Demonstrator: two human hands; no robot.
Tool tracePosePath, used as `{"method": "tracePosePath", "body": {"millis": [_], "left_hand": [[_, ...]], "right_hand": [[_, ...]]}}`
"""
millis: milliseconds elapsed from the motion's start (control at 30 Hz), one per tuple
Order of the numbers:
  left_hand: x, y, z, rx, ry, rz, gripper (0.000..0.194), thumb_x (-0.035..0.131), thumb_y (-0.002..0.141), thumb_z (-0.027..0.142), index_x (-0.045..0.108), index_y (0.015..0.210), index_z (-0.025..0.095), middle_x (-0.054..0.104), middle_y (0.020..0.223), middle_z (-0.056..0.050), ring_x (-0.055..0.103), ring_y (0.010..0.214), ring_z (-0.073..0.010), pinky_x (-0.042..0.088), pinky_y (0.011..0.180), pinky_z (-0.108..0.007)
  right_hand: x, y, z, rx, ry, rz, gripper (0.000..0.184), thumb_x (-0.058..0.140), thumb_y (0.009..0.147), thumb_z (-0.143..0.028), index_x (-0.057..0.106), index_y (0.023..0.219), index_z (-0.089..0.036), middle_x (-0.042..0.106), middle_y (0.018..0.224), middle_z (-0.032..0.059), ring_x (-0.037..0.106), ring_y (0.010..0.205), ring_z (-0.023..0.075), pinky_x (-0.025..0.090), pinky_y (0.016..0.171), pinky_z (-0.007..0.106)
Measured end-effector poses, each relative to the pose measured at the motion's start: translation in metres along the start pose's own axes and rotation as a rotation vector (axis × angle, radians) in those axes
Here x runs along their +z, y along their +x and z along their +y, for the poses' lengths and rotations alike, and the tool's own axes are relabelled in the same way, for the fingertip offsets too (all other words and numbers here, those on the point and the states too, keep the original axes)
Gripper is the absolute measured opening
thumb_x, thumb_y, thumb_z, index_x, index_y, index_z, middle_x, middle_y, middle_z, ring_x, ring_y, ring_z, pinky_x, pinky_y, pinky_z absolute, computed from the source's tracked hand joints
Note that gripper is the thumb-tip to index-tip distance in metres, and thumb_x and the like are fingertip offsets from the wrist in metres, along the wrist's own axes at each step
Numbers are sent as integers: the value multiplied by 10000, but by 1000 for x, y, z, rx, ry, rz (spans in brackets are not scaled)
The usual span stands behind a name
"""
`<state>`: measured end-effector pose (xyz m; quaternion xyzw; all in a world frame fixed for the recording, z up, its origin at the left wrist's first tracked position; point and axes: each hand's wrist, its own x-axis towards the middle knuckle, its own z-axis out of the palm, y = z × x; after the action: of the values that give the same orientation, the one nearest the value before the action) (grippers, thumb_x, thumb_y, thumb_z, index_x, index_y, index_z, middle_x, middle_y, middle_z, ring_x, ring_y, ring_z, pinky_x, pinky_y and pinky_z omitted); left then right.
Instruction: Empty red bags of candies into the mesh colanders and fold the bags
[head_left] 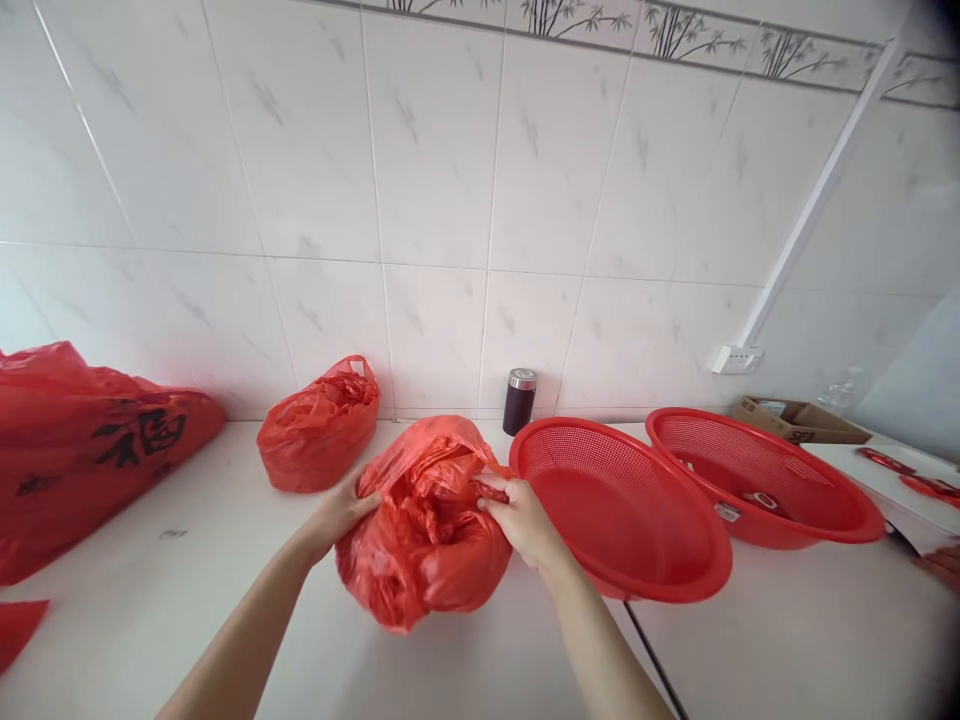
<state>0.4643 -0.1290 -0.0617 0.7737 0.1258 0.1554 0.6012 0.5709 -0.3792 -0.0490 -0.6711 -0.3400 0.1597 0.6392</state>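
Between my two hands is a bulging, crumpled red plastic bag [427, 530], at the middle of the white table [247, 600]. My left hand [346, 512] presses round the bag's left side, its fingertips hidden in the folds. On the right, my right hand [517, 512] pinches the film near the bag's mouth. What the bag contains is hidden by the bunched plastic. A second, smaller red plastic bag [319, 430] stands behind it to the left, near the wall. Just right of my right hand sits a red perforated basket [615, 510].
Another red basket [757, 475] holds a small item I cannot make out. A dark tumbler [520, 402] stands by the tiled wall. At far left lies a large red bag [97, 450] with black characters. An open cardboard box [799, 418] is at the back right, below a power socket [738, 360].
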Motion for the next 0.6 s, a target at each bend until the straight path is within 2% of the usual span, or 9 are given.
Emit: {"method": "tracePosePath", "body": {"millis": [67,100,200,300,367,433,500,600], "left_hand": [[-4,-7,9,-32,-5,-145,839,744,645,551,465,1384,269,543,1385,-140,546,1206,-359,508,915,-442],[-4,-12,13,-61,15,-168,890,760,637,534,414,1421,296,469,1453,-131,488,1267,-369,487,944,-458],[6,-29,20,-100,83,-112,892,705,716,502,265,1480,369,275,1571,-60,239,1420,-358,368,1056,-501],[32,-41,13,-5,270,-34,753,599,799,494,275,1468,376,229,1583,-29,197,1441,-306,320,1099,-472],[46,-40,2,26,510,47,744,609,789,424,298,1459,334,162,1592,-62,198,1437,-322,310,1099,-495],[52,-33,-12,18,679,123,765,614,760,284,304,1459,275,82,1597,-116,182,1433,-369,289,1093,-536],[49,-23,-22,19,728,137,789,580,735,168,289,1465,226,34,1591,-172,236,1409,-404,328,1059,-534],[36,-11,-29,65,817,90,818,549,720,90,272,1475,240,27,1592,-193,387,1338,-389,423,974,-474]], "right_hand": [[-2,3,5,-31,-127,39,411,508,770,-116,707,1112,-227,672,1195,41,624,1097,231,459,985,413],[-1,4,8,-51,-183,71,412,505,762,-107,713,1098,-224,677,1179,46,627,1088,232,457,986,417],[7,8,17,-67,-264,161,441,509,746,-88,703,1120,-219,666,1183,63,623,1087,239,453,989,425],[21,8,19,-69,-276,167,471,504,744,-67,692,1146,-223,651,1206,73,613,1107,246,442,1004,427],[27,7,16,-70,-267,108,476,492,749,-61,696,1141,-237,658,1200,66,613,1113,245,444,1005,428],[28,5,10,-75,-243,-5,477,477,750,-58,706,1120,-255,678,1170,42,622,1103,235,455,996,421],[24,2,4,-70,-213,-128,468,476,744,-65,721,1090,-264,699,1134,19,639,1075,227,465,984,415],[7,-1,-2,-5,-138,-242,455,501,739,-94,716,1106,-260,700,1137,19,654,1035,232,481,950,417]]}}
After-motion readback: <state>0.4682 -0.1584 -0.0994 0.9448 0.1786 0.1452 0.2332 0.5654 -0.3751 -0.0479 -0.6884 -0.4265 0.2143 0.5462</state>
